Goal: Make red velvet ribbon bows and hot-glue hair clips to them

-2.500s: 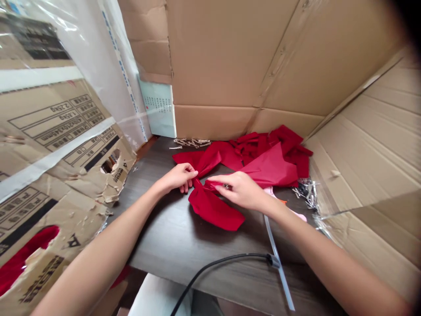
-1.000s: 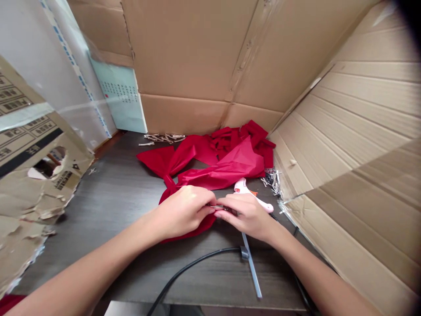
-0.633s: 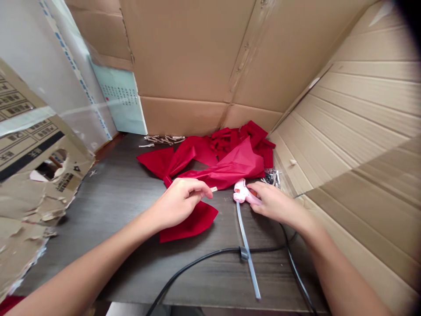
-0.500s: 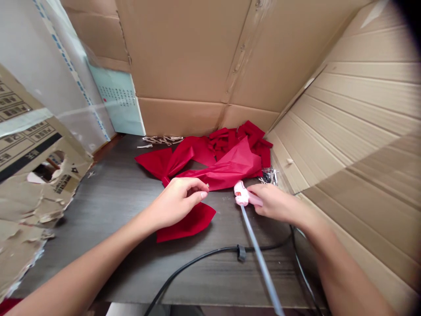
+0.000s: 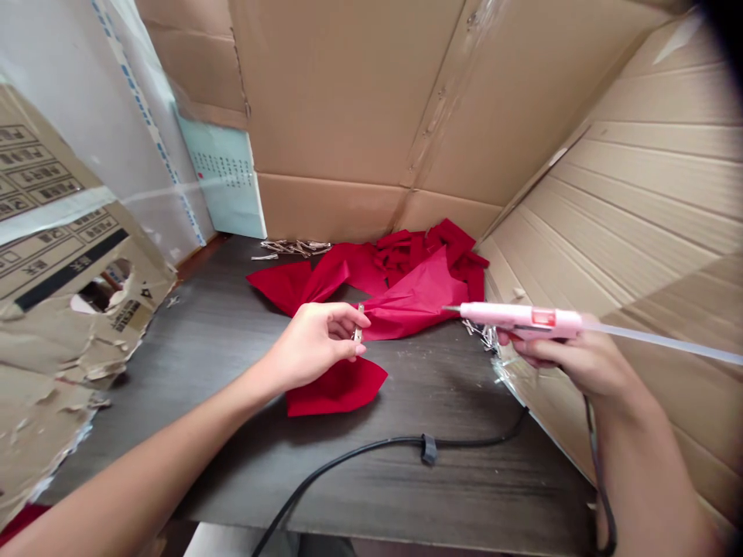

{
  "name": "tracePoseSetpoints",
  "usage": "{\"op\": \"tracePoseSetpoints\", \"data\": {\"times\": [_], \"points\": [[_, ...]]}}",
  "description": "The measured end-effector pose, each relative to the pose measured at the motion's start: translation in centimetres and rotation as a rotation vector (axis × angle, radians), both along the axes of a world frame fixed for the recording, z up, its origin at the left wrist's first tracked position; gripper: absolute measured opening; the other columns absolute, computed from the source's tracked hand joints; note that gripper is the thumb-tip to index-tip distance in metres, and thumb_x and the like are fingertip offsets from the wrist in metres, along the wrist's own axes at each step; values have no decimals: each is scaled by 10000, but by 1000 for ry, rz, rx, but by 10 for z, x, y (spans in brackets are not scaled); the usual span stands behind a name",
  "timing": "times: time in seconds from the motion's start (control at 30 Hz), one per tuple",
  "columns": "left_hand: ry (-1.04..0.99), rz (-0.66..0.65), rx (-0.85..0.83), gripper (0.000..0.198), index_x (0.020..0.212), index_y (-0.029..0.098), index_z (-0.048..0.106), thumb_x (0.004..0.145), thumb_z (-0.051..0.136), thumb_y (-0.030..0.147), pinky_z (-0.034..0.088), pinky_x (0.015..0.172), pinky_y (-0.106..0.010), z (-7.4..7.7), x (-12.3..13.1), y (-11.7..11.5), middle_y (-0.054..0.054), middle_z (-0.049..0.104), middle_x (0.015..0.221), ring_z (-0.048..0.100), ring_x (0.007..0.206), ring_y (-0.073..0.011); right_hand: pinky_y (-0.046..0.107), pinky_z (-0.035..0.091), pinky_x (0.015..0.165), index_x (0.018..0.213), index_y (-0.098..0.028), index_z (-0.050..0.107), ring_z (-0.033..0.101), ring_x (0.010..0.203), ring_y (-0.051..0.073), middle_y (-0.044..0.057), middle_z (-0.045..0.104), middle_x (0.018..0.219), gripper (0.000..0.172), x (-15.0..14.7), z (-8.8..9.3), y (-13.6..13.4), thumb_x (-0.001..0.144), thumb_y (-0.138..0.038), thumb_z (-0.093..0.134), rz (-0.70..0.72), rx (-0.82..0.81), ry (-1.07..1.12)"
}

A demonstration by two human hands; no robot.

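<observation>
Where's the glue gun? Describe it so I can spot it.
Over the dark tabletop, at the cardboard wall on the right, look for the right hand. It grips the pale pink hot glue gun, the only pink object, with a long clear glue stick trailing behind it.

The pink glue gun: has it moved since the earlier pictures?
Yes: the pink glue gun went up and right, away from the black cable clip, held up in the right hand.

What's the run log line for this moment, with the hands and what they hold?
left hand: holds metal clip | right hand: holds pink glue gun | near: red bow
</observation>
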State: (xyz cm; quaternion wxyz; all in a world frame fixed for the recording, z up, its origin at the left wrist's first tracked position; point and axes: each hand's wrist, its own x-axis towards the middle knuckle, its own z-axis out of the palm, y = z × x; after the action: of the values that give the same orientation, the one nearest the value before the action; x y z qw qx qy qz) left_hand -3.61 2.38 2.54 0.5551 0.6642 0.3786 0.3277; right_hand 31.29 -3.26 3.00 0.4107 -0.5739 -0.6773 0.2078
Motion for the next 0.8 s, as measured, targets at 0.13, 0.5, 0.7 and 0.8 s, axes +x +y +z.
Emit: {"op": "tracePoseSetpoints", "data": {"times": [0.13, 0.5, 0.7, 0.8], "points": [[-41, 1, 11, 202, 843, 125, 637, 675, 733, 66, 538, 543, -222, -1, 0, -2, 21, 630, 638, 631, 520, -108, 236, 334, 383, 857, -166, 701, 486, 456, 121, 21, 614, 607, 166, -30, -14, 10, 740, -284, 705, -19, -105, 334], [-111, 39, -7, 467, 1126, 201, 515, 714, 680, 59, 550, 463, -241, -4, -1, -3, 76, 524, 658, 661, 569, -158, 233, 303, 411, 1059, -137, 679, 484, 475, 106, 16, 585, 664, 334, -112, -38, -8, 845, -393, 691, 212, -171, 619], [-110, 42, 9, 462, 1117, 214, 491, 725, 698, 86, 540, 445, -239, -5, 0, -1, 72, 539, 661, 669, 556, -171, 277, 455, 540, 1000, -146, 695, 614, 638, 166, 99, 694, 847, 325, -117, -48, -17, 866, -442, 669, 252, -219, 587], [-137, 38, -18, 453, 1103, 219, 467, 731, 689, 87, 525, 425, -226, -5, -1, -1, 75, 540, 658, 669, 530, -170, 284, 472, 561, 994, -148, 690, 623, 658, 174, 98, 691, 850, 330, -118, -54, -17, 866, -451, 669, 250, -262, 594]]}}
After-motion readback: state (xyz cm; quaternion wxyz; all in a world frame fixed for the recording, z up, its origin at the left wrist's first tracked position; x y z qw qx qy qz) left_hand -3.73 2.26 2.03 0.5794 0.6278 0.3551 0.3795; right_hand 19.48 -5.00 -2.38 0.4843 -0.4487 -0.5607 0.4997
